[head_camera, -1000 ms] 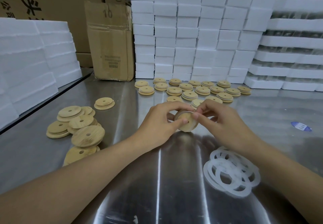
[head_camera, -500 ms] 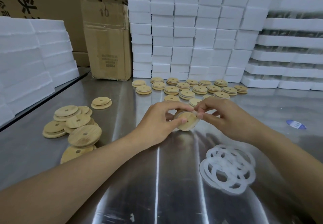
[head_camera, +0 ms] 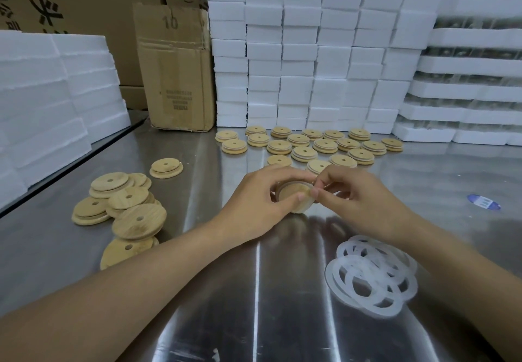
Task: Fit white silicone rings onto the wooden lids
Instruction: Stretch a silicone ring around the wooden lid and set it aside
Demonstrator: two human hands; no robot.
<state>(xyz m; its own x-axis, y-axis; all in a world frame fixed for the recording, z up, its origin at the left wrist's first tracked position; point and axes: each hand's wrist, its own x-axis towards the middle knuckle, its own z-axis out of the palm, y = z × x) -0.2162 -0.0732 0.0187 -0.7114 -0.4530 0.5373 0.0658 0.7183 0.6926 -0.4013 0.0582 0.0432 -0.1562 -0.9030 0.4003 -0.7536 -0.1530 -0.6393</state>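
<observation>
Both hands on one wooden lid (head_camera: 295, 196) above the steel table (head_camera: 254, 291): left hand (head_camera: 255, 202) grips its rim, right hand (head_camera: 357, 202) pinches the edge.

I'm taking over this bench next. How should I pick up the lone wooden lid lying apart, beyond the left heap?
Probably pinch the lone lid across its raised upper step, coming straight down from above. It lies flat on the steel table, wide flange down, so its rim sits against the surface. Nothing touches it.
</observation>
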